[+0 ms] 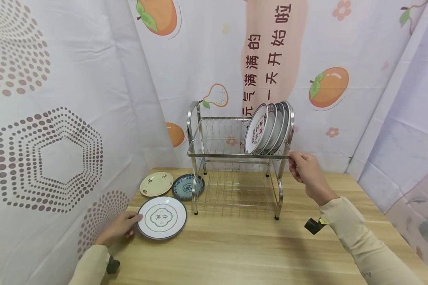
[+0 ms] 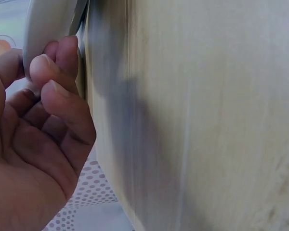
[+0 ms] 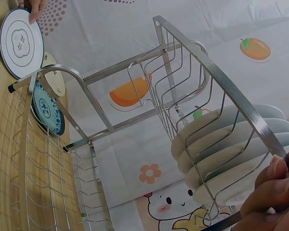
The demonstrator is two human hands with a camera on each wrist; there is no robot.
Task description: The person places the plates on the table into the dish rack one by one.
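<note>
My left hand (image 1: 119, 226) pinches the left rim of a white plate (image 1: 178, 215) with a dark edge and printed characters. In the left wrist view, the thumb is on one face of the plate (image 2: 45, 29) and curled fingers are at the other, close over the tabletop. On the other side, my right hand (image 1: 308, 172) grips the front right corner of a two-tier metal dish rack (image 1: 232, 156). Several white plates (image 1: 258, 128) stand on edge at the right end of its upper tier, near that hand.
A cream plate (image 1: 156, 184) and a blue patterned plate (image 1: 182, 186) lie on the wooden table (image 1: 221, 245), behind the white plate and left of the rack. Printed curtains (image 1: 207, 51) hang behind and at both sides.
</note>
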